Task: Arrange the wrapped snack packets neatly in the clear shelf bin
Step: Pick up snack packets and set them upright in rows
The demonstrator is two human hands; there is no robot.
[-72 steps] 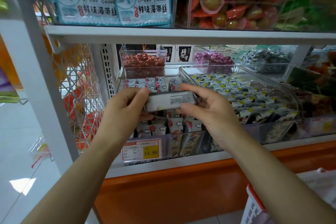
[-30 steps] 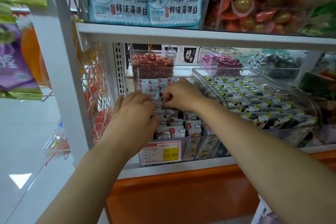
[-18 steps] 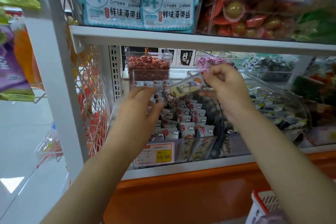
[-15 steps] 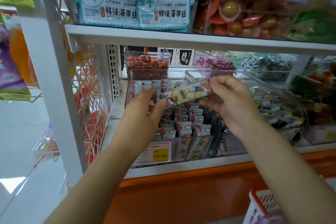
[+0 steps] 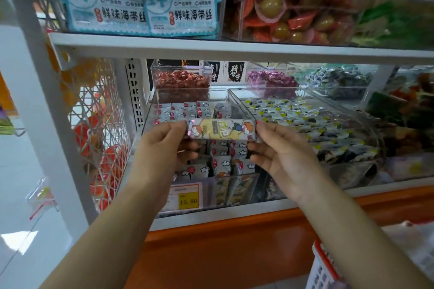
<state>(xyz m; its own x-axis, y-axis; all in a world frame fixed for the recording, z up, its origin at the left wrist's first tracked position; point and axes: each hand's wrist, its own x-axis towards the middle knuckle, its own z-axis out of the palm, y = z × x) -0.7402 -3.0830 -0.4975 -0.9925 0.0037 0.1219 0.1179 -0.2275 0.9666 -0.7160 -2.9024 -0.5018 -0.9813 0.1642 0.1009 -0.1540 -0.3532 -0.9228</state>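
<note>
Long yellow-and-white wrapped snack packet [image 5: 222, 128] held level above the clear plastic shelf bin [image 5: 209, 192], over its middle. Its long axis runs left to right and its printed face is turned toward the camera. The left hand [image 5: 162, 150] pinches the left end and the right hand [image 5: 281, 155] pinches the right end, both with narrow fingertip grips. The bin holds rows of small white packets with red marks [image 5: 225, 164] and carries a yellow price label [image 5: 185, 197] on its front wall. A second clear bin [image 5: 305, 90] just to the right holds yellow-marked packets. Half a second earlier the packet sat tilted, right end higher; it is now horizontal.
</note>
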